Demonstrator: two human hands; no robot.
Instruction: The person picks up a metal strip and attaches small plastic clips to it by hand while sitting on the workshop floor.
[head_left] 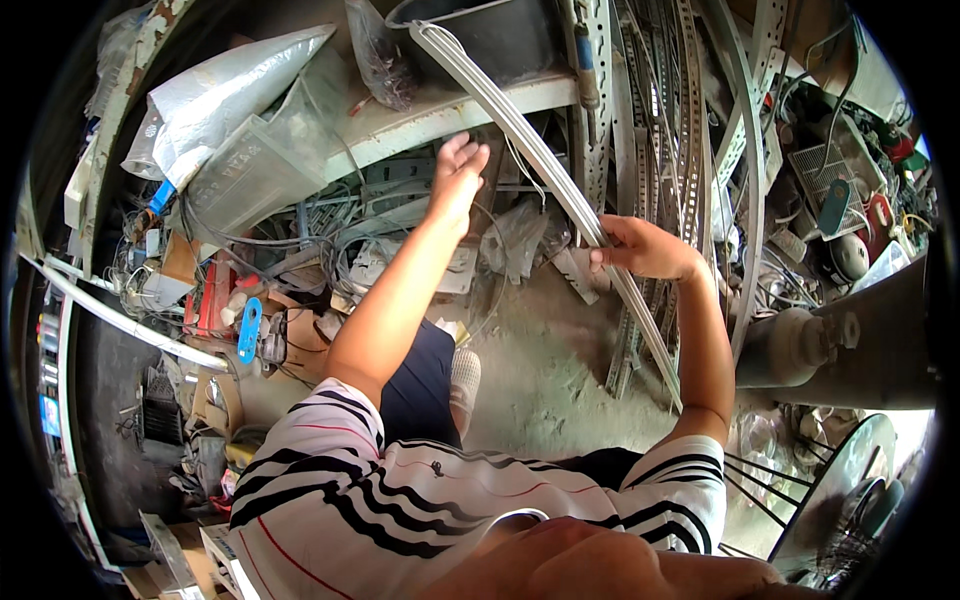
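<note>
Shirt [420,500] x1 | R grip [652,249]: pinching 1 wht strip bndl [530,147] | L grip [459,185]: part-spread

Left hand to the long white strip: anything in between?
In the head view, a thin pale wire hangs between the left hand and the long white strip; the hand appears clear of both. Depth can't be judged.

Left hand [460,188]: fingers slightly blurred.
White strips [542,160]: partly covered by the right hand [650,250].
Black bin [505,45]: cut off by the upper edge.
</note>
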